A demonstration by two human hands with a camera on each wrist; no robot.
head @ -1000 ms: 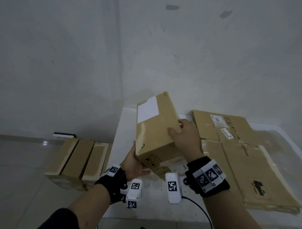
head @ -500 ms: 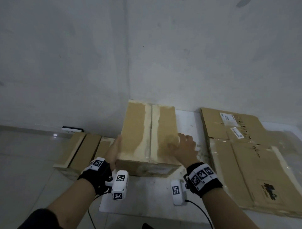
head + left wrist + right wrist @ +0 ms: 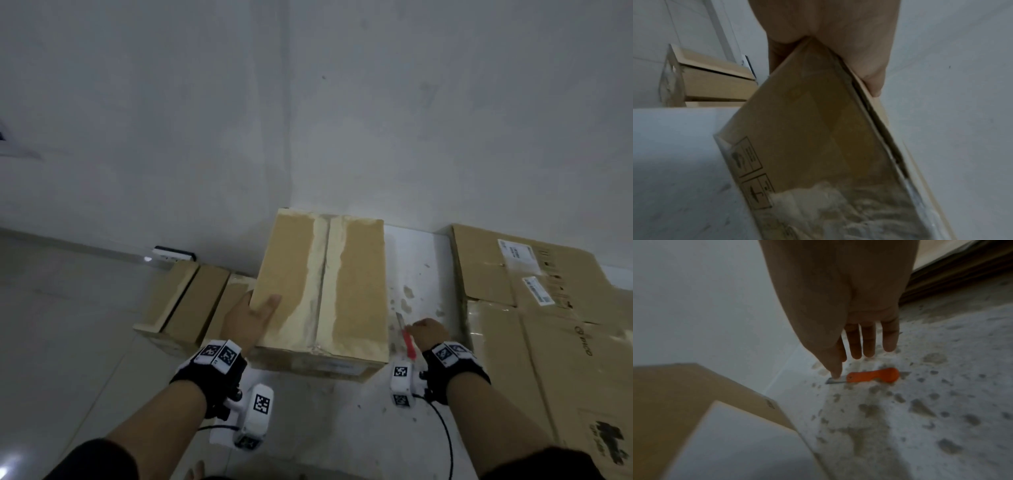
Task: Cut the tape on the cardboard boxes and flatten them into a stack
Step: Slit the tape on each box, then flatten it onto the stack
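Left hand [image 3: 247, 317] grips the near-left top edge of the closed brown cardboard box [image 3: 322, 291]: the thumb lies on the top face and the fingers wrap down the left side wall. The left wrist view [image 3: 830, 40] confirms this grip along the box [image 3: 813, 138] edge.

Right hand [image 3: 428, 334] is open, fingers extended and slightly spread. In the right wrist view [image 3: 840, 305] the thumb tip touches the bare metal blade of the orange-handled utility knife [image 3: 865, 376]; the other fingers are above the handle and hold nothing. No finger is curled round the knife [image 3: 407, 337].

The box stands upright on the white, stained table surface [image 3: 342, 411], its far end near the wall. A strip of pale tape [image 3: 323, 274] runs lengthwise down the centre seam of the top face and appears uncut. The knife lies flat on the table just beside the right side of the box, blade pointing away from the person.

A stack of flattened brown cardboard sheets [image 3: 548, 325] lies on the table to the right of the knife. Several more closed cardboard boxes [image 3: 191, 305] stand on the floor to the left, beside the table.
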